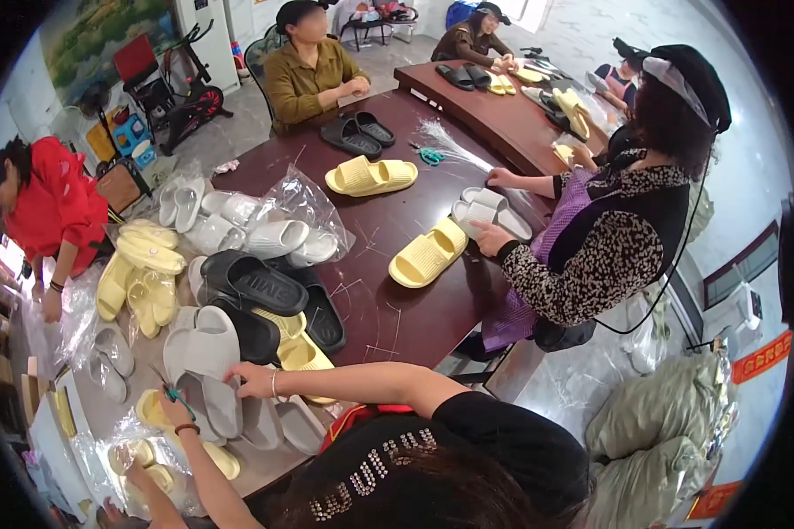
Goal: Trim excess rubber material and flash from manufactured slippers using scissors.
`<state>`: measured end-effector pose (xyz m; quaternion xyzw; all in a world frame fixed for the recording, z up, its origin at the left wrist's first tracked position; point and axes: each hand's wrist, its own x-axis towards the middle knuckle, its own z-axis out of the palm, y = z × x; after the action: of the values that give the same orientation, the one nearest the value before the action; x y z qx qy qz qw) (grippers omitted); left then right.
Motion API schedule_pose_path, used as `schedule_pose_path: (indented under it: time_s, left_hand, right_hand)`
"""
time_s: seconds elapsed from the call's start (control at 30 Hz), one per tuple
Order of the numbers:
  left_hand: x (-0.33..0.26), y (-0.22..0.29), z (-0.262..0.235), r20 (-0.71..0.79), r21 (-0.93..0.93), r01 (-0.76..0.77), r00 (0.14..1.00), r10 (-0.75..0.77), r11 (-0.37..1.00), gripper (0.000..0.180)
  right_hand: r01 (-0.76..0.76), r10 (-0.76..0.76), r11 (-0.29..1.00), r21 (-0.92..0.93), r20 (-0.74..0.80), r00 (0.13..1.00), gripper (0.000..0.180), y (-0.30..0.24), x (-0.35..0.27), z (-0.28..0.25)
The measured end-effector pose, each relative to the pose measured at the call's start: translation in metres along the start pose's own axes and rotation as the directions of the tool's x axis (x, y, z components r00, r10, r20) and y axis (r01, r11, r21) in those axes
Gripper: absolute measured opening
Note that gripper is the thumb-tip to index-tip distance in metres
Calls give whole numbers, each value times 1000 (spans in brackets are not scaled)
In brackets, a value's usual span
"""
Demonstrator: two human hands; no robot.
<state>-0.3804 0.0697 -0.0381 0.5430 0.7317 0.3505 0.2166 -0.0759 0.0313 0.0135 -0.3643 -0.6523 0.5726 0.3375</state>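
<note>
My left hand (178,409), a dark band at its wrist, is closed round scissors (170,391) with teal handles, blades pointing away from me. My right hand (254,382), wearing a light bracelet, grips the edge of a grey slipper (222,407). Another grey slipper (205,340) lies just beyond, and more grey slippers (302,425) are beside my right forearm. Yellow slippers (302,346) and black slippers (265,284) are piled farther off. Close to my left forearm, another person's hand (137,476) is at yellow slippers in clear plastic (157,477).
Bagged grey slippers (278,236) and yellow ones (141,269) lie heaped on the left. On the dark red table (362,304) are loose clear ties and teal scissors (430,156). A person in a purple apron (563,220) handles grey slippers. Large sacks (657,414) stand at right.
</note>
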Motion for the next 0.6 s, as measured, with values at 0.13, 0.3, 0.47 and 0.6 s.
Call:
schedule_pose_path:
  time_s: [0.13, 0.3, 0.47, 0.6]
  left_hand:
    - [-10, 7, -8, -103, -241, -2, 994, -24, 970, 50]
    - [-35, 66, -38, -230, -486, -99, 973, -17, 868, 47]
    - [-71, 144, -34, -74, -523, 35, 994, -86, 851, 43]
    - [-151, 278, 14, 266, -833, 319, 947, -179, 452, 40]
  right_hand:
    - [-69, 68, 993, 92, 21, 997, 38, -14, -5, 0]
    - [52, -46, 998, 25, -193, 980, 42, -51, -21, -8]
    - [262, 111, 778, 572, -535, 838, 51, -99, -49, -41]
    - [371, 2, 677, 635, -506, 862, 44, -30, -57, -91]
